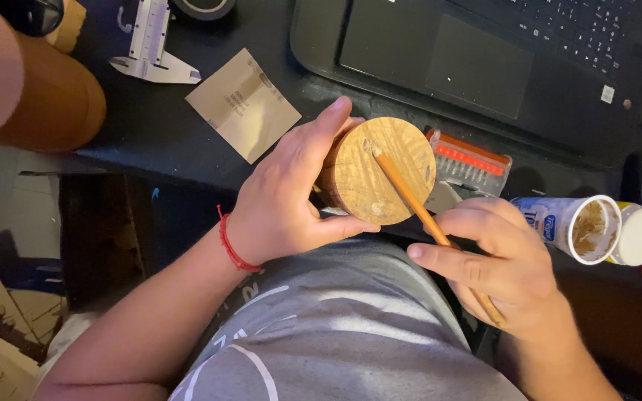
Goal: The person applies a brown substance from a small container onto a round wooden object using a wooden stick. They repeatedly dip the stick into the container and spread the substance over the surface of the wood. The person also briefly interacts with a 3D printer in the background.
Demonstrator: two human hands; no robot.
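My left hand [287, 197] grips a short round wooden cylinder [377, 167] by its side, with the flat end face turned up toward me. My right hand [495, 260] holds a thin wooden stick [417, 208] like a pencil. The stick's tip rests on the upper part of the wooden face, where a small pale dab sits. A red string bracelet [230, 243] circles my left wrist. Both hands hover over my lap, just in front of the dark desk edge.
An open white tub of tan paste [577, 226] lies on its side at the right, its white lid [640, 236] beside it. On the desk are a black laptop [499, 59], a red-topped bit case [473, 160], a sandpaper square [243, 104], a caliper [150, 44] and a brown tube [31, 93].
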